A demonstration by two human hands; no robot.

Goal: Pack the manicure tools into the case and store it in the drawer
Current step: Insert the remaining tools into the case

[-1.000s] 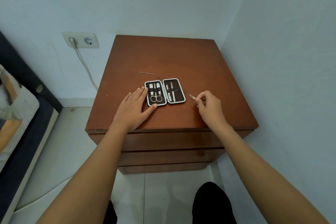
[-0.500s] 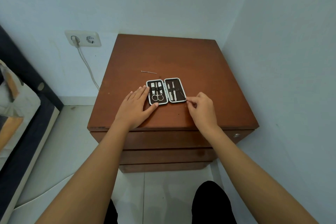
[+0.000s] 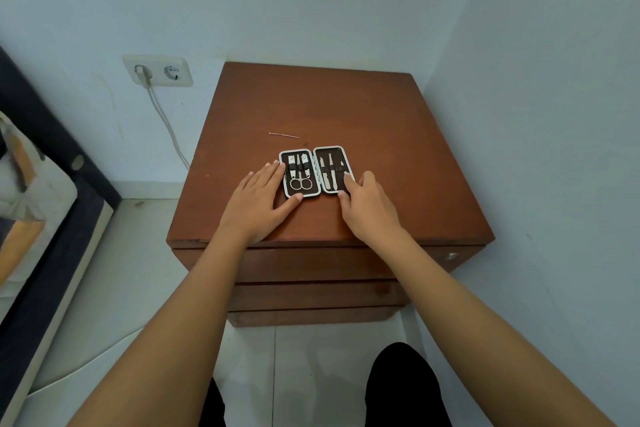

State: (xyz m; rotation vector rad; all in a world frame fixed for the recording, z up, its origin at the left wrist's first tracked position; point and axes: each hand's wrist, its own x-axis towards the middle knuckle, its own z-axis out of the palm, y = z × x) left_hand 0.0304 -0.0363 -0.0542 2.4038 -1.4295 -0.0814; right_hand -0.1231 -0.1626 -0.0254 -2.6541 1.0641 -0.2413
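An open manicure case with a white rim and dark lining lies on the brown nightstand. Its left half holds small scissors and clippers; its right half holds two metal tools. My left hand lies flat against the case's left edge, thumb at its front edge. My right hand has its fingertips on the right half, over the lower end of a thin tool in the rightmost slot. A thin metal pin-like tool lies loose on the top behind the case.
Below the top are shut drawer fronts, with a metal knob at the right. Walls close in behind and on the right. A wall socket with a plugged cable is at the left, and a bed stands further left.
My right hand has carried the thin tool from the tabletop right of the case onto the case's right half. My left hand has stayed against the case.
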